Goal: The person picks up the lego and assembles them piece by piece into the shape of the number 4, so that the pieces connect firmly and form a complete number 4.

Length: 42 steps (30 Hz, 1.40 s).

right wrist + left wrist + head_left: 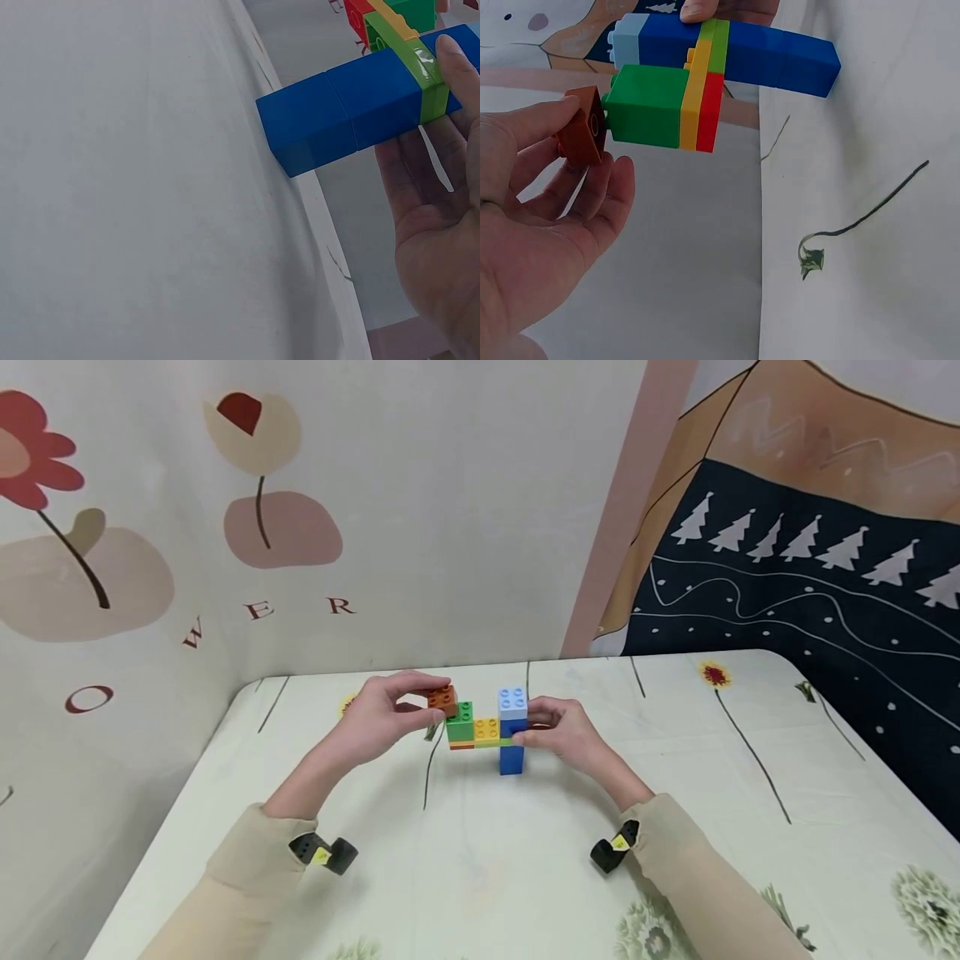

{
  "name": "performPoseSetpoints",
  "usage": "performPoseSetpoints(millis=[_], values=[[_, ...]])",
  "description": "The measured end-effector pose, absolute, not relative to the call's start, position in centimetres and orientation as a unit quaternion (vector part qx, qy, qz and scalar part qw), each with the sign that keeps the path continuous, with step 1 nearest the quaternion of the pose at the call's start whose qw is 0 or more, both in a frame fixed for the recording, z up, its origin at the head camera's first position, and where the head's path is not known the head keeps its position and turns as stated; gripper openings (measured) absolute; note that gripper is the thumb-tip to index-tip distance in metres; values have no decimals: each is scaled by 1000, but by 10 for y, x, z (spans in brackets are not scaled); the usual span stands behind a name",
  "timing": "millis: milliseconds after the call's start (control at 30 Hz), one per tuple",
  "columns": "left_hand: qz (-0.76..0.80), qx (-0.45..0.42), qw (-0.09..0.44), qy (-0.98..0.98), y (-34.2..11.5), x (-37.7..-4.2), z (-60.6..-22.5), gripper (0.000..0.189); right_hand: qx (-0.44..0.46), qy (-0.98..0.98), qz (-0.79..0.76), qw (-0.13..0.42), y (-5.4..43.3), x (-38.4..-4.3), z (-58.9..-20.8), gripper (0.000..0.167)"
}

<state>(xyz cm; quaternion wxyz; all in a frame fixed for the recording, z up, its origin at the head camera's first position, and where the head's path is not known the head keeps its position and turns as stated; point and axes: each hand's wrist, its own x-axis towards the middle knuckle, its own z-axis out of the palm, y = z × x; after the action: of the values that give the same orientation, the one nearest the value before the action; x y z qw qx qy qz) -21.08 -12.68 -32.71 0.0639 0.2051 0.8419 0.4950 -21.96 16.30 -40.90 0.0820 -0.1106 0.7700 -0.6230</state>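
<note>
My left hand (pixel 375 717) pinches a reddish-brown toy building brick (pixel 442 699) between thumb and fingers. In the left wrist view that brick is tilted, right at the studs of a green brick (pixel 646 106). The green brick sits on thin yellow (pixel 694 105) and red (pixel 709 112) plates, which form an arm out from a blue brick column (pixel 512 761). A lime-green plate (pixel 420 67) crosses the column, and a light-blue brick (pixel 512 703) caps it. Thumb and fingers of my right hand (pixel 566 735) grip the column near the lime plate.
A table with a pale flower-printed cloth (pixel 465 860) lies under the hands. Behind it hangs a light printed curtain (pixel 450 510), with a dark tree-patterned panel (pixel 787 585) at right. A black wrist camera (pixel 326 852) is strapped at the left sleeve, another (pixel 615 847) at the right.
</note>
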Motion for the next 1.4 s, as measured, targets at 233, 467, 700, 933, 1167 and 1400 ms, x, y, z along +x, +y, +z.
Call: performPoseSetpoints(millis=[233, 467, 700, 933, 1167, 1400], values=[[494, 223, 78, 837, -118, -210, -329, 45, -111, 772, -620, 82, 164, -219, -410, 44], [490, 225, 73, 839, -113, -211, -331, 46, -111, 771, -622, 82, 164, -222, -412, 44], [503, 206, 64, 837, -112, -209, -337, 41, -116, 770, -623, 81, 164, -222, -413, 44], [553, 181, 50, 812, -108, -208, -345, 38, -113, 771, -622, 82, 165, -223, -413, 46], [581, 168, 44, 795, -104, -204, -351, 38, -117, 771, -621, 79, 164, -222, -412, 45], [620, 156, 77, 765, -103, -202, -357, 42, -118, 768, -625, 80, 165, -222, -413, 45]])
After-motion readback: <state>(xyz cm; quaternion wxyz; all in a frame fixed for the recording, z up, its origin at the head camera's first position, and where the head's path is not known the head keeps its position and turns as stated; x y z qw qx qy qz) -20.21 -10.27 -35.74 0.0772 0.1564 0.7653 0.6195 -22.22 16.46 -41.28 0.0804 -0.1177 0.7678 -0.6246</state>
